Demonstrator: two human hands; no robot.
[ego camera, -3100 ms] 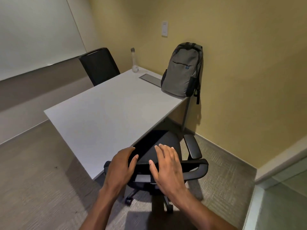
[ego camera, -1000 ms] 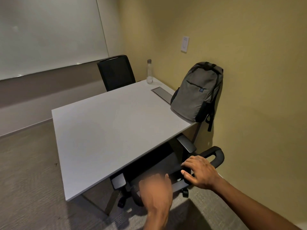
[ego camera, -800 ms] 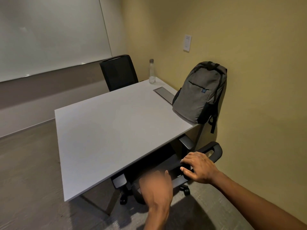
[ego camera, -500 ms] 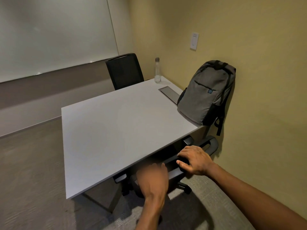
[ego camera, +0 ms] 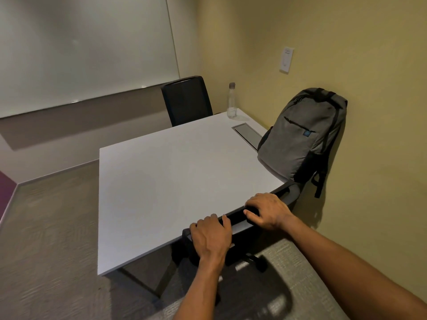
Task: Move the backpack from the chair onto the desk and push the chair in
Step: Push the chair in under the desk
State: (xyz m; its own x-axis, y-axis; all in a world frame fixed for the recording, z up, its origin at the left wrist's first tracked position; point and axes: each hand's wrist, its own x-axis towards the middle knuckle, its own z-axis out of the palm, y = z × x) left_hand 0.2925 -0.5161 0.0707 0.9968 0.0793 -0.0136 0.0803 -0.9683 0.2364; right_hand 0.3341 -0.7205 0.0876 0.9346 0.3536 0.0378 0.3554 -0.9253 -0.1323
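The desk (ego camera: 161, 181) top is bare across its middle and left; only the backpack (ego camera: 302, 135) and a bottle (ego camera: 231, 100) stand along the wall side, blocking there

Matt desk (ego camera: 161, 181), cloth backpack (ego camera: 300, 139)

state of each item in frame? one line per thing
backpack: upright on desk, against the wall
near chair: pushed in under desk
left hand: gripping chair back
right hand: gripping chair back
bottle: upright, capped
far chair: tucked at desk
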